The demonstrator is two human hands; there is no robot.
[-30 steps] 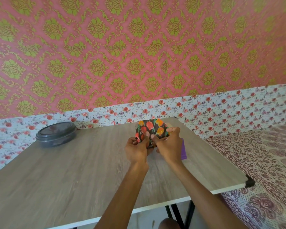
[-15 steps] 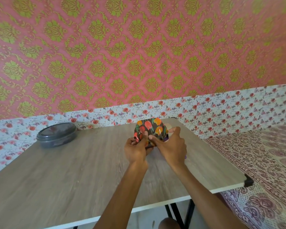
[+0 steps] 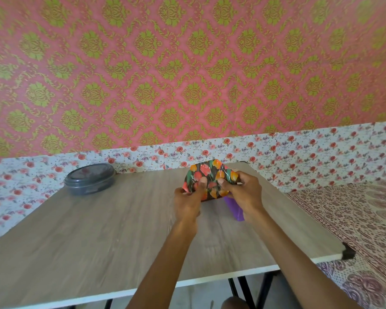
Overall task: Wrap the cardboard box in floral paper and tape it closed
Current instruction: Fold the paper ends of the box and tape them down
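The small box in shiny dark paper w/ red & orange flowers (image 3: 210, 178) is in the middle of the frame, a bit to the right. It is at the far part of the grey wood surface (image 3: 98, 230); can't tell if it touches it. The left hand (image 3: 187, 202) grips its left end & the right hand (image 3: 243, 194) grips its right end. Both thumbs (image 3: 202, 182) press flat on the side that faces us.

I think it's light, as it sits easy in 2 hands. The card box inside is prob. stiff. The paper looks thin, glossy & slippy, so it may slide, crease or rip if pinched hard. Best to hold it at the 2 ends & press folds down w/ thumb pads, not nails.

Hard to see: no bare card shows, and the back & underside are hidden, so can't tell if all sides are covered. Can't tell if any tape is on; the shine could be paper or tape. No tape roll in sight. A purple plastic thing (image 3: 235, 209) peeks out under the right hand, mostly hidden, so can't say what it is. A round dark grey tub w/ lid (image 3: 89, 179) sits well apart at mid left.
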